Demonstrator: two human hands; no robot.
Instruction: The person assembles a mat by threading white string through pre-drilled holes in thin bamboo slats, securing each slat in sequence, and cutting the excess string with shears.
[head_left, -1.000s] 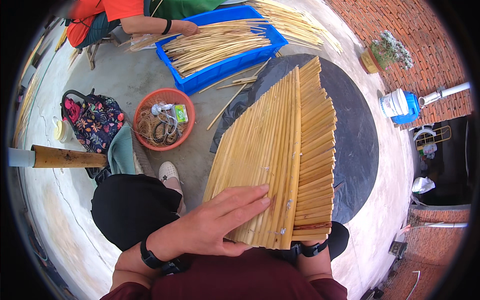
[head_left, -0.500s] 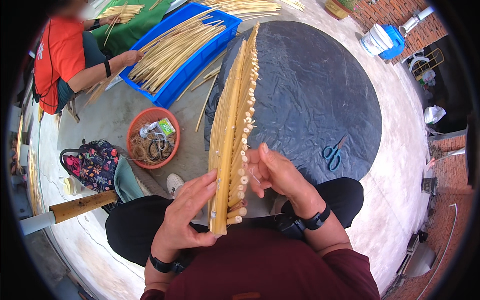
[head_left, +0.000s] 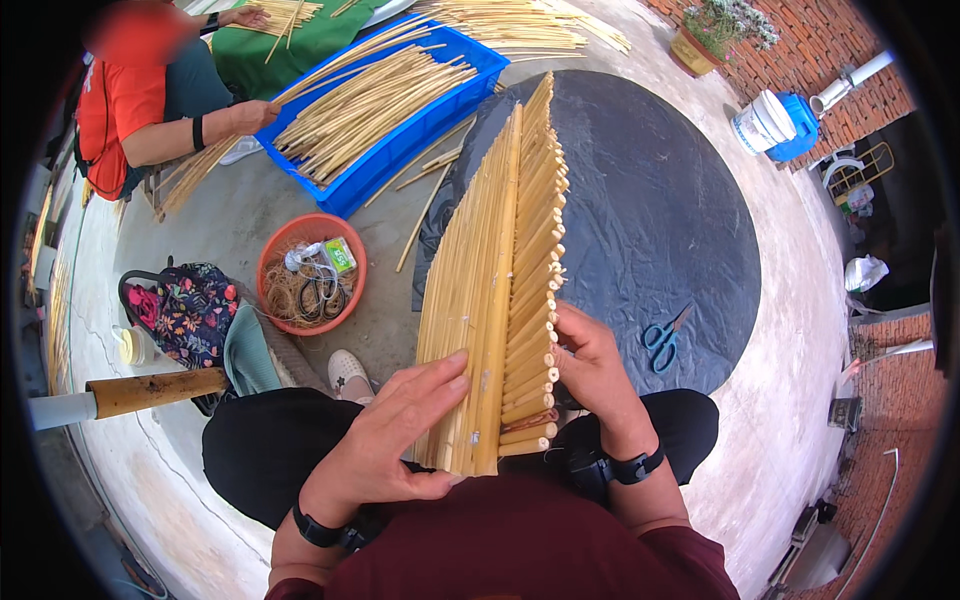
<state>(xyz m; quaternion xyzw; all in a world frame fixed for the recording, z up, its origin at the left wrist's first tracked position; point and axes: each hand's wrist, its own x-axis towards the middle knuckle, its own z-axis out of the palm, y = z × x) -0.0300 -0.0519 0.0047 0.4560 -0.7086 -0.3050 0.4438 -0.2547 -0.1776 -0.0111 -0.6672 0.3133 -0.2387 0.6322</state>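
Observation:
A stiff panel of pale reed stalks [head_left: 460,270] stands tilted between my hands, its stalks laid side by side. A flat yellowish strip [head_left: 490,350] runs along it, and the round cut ends of the stalks line its right edge. My left hand [head_left: 405,430] grips the near left part, with fingers across the face and the thumb at the near lower edge. At the right edge, my right hand [head_left: 595,370] closes against the cut ends; its fingertips are partly hidden behind the panel. Blue-handled scissors [head_left: 661,346] lie on the black sheet [head_left: 650,220] beyond.
An orange basket [head_left: 362,262] holds fibres, thread and scissors. Behind it, a blue crate [head_left: 345,203] is full of reeds. A person in red [head_left: 140,100] handles reeds at the far left. A floral bag [head_left: 200,310] and a bamboo pole [head_left: 160,390] lie left.
The reed panel has turned so more of its broad face shows, and its right edge has swung right. My right hand has moved right and now presses against that edge.

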